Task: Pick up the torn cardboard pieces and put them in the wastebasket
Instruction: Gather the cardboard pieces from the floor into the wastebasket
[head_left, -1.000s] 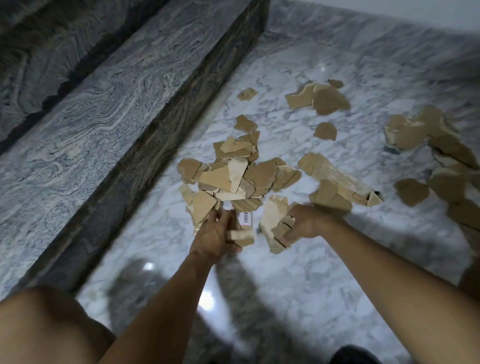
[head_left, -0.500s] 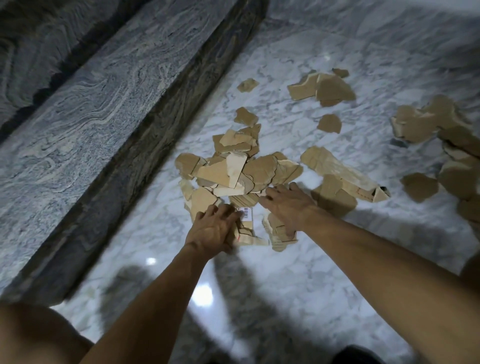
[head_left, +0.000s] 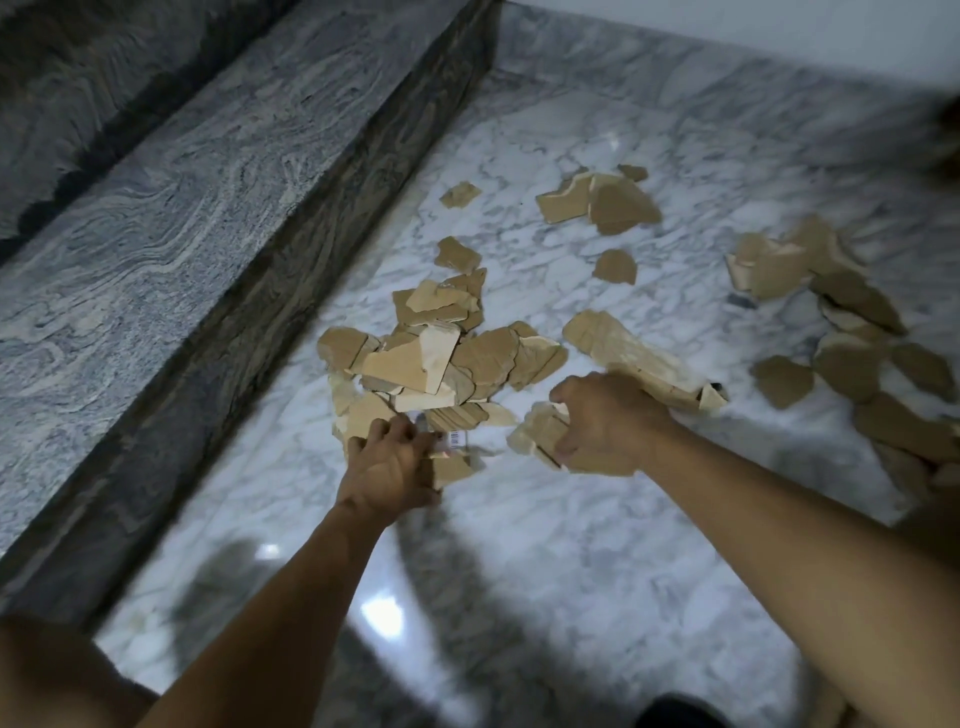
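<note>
- Our left hand grips torn cardboard scraps at six o'clock of the pile.
- Our right hand clutches a stack at four o'clock.

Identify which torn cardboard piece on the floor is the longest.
The pale elongated strip lying diagonally just beyond the right hand. It is several times longer than wide, while the other pieces are short, chunky scraps.

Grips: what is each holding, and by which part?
Left grip holds a few cardboard pieces by their left ends; right grip holds a small stack by its right end.
</note>
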